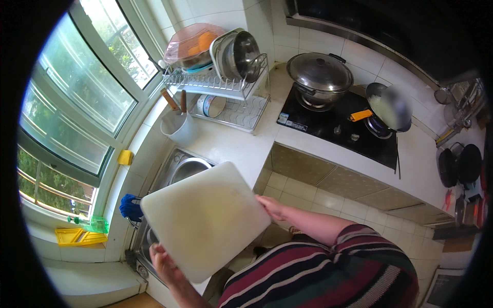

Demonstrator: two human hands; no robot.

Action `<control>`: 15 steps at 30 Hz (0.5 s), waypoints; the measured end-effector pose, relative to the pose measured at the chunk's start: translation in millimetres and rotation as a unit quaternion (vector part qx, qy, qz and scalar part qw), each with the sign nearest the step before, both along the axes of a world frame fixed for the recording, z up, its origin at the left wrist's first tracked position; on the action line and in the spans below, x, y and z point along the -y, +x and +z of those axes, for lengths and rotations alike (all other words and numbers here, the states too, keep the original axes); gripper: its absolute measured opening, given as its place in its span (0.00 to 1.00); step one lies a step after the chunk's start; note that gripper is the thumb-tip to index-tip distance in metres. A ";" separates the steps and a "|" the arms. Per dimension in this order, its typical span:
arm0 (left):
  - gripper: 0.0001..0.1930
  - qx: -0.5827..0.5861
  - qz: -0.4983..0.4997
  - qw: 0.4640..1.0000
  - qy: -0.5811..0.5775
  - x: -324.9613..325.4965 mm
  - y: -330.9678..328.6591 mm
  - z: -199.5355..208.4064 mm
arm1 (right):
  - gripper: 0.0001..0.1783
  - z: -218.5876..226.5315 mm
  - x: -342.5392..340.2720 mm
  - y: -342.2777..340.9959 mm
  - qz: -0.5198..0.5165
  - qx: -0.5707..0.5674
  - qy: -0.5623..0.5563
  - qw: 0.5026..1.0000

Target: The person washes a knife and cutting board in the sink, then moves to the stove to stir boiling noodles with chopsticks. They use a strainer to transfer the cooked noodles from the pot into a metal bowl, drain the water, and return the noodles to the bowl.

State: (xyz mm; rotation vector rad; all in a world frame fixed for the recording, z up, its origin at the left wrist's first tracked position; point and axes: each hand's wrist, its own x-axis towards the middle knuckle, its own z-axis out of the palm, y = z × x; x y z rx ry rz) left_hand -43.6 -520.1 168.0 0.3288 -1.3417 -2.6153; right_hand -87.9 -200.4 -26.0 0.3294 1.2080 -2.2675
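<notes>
In the head view, the pale, round-cornered, slab-like cutting board (206,220) is held between both hands, tilted, the left hand (169,269) gripping its edge at seven o'clock from the board's middle, the right hand (270,207) gripping at three. Neither is nearer, since both touch it; its sides look almost equal (the fisheye bends them), so a long axis is hard to name. The silvery metal sink (165,167) shows beyond it, toward eleven o'clock; the board covers much of it, and whether they touch I cannot tell. Fingers behind the board are hidden; the dark, round metal wok (382,105) at two o'clock is partly blurred.
</notes>
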 end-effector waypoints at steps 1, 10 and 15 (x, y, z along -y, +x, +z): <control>0.07 0.031 -0.021 0.999 0.016 -13.4 -10.7 -14.7 | 0.29 -5.7 -26.8 6.8 -0.022 0.029 0.023 0.999; 0.11 0.260 -0.121 0.946 -0.149 -122.9 -80.0 -141.1 | 0.21 -47.2 -151.6 75.1 -0.287 0.090 0.139 0.944; 0.13 0.265 -0.136 0.919 -0.260 -123.5 -130.0 -175.9 | 0.17 -52.1 -135.0 82.2 -0.321 0.079 0.232 0.915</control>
